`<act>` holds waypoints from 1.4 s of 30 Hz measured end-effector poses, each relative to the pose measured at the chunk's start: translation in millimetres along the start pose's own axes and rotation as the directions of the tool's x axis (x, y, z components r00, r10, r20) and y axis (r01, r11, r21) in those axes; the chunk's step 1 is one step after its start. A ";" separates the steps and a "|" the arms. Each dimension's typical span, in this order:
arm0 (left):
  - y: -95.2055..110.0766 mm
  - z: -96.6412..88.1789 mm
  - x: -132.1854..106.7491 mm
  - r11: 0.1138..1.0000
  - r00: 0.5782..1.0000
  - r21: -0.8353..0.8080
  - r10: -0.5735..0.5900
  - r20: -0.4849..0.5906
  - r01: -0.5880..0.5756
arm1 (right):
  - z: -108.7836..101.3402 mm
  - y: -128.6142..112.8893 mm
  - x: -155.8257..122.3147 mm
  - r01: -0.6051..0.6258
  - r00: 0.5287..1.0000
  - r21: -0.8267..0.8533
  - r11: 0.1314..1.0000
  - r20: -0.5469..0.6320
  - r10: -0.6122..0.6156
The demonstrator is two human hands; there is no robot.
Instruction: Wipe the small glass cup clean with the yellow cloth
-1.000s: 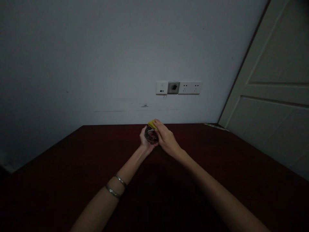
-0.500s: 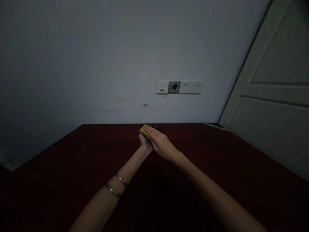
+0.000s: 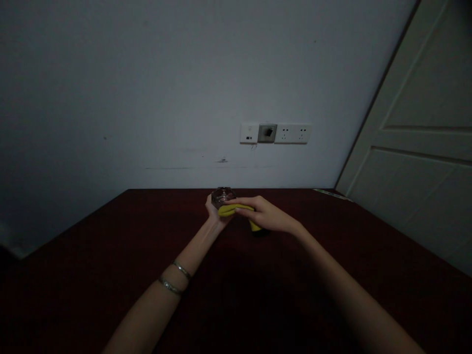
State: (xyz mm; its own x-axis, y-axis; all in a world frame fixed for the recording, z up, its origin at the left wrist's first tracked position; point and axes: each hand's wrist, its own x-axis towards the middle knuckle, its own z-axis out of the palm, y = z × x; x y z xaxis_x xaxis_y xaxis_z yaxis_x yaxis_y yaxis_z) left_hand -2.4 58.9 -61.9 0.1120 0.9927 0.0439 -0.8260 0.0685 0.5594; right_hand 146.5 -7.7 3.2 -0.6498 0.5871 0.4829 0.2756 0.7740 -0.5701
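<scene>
A dark glass ashtray [image 3: 222, 195] with a faceted rim sits in my left hand [image 3: 215, 212], which holds it from below and from the left side. Part of the glass is hidden behind my right fingers and the cloth. Between the thumb and fingers of my right hand [image 3: 267, 212] is a folded yellow cloth [image 3: 236, 210], pressed at the near side of the ashtray. One end of the cloth hangs down below my right palm. Both hands are above the dark red tabletop [image 3: 147, 231], near its far edge. Two bracelets [image 3: 175, 278] circle my left forearm.
A pale wall [image 3: 177, 88] rises behind the table's far edge. Sockets and a switch [image 3: 276, 133] are set in it. On the right stands a light panelled door [image 3: 413, 147]. A thin strip [image 3: 332, 194] lies at the table's far right corner.
My right hand has slid right and toward me with the yellow cloth, off the top of the ashtray. The ashtray, mostly covered before, now shows its rim. My left hand has barely moved.
</scene>
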 end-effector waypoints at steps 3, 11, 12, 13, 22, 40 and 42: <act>7.3 5.4 -1.0 0.997 0.995 -0.076 -0.036 -0.098 0.029 | -8.3 18.4 -4.3 -0.101 0.994 -0.011 0.995 -0.039 0.100; 17.1 -4.4 1.0 0.994 0.992 -0.071 -0.094 -0.090 0.088 | -3.6 61.7 -8.7 -0.202 0.977 -0.021 0.979 -0.073 0.200; 19.0 -6.6 1.4 0.993 0.992 -0.075 -0.100 -0.080 0.094 | -1.4 66.9 -10.0 -0.213 0.973 -0.036 0.976 -0.096 0.209; 20.8 -8.5 1.6 0.992 0.992 -0.085 -0.100 -0.075 0.094 | 1.9 72.4 -11.7 -0.219 0.969 -0.050 0.974 -0.129 0.211; 20.3 -0.6 -1.2 0.968 0.973 -0.099 -0.232 -0.023 0.228 | 73.1 103.3 -28.2 0.051 0.991 -0.355 0.933 -0.101 -0.092; 13.5 6.8 -4.1 0.943 0.941 -0.017 -0.331 0.070 0.333 | 59.0 93.9 -18.0 -0.234 0.940 0.224 0.946 -0.195 0.279; 12.3 8.4 -5.2 0.939 0.936 0.000 -0.343 0.077 0.344 | 41.5 96.1 -16.2 -0.241 0.890 0.217 0.946 -0.340 0.304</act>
State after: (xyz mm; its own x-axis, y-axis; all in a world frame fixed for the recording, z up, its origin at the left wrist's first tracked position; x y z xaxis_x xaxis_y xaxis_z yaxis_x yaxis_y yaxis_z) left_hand -8.5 53.7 -48.3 0.4304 0.8984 -0.0872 -0.7375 0.4057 0.5400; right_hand 154.1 47.3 -87.0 -0.2538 0.8387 0.4819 0.2635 0.5393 -0.7998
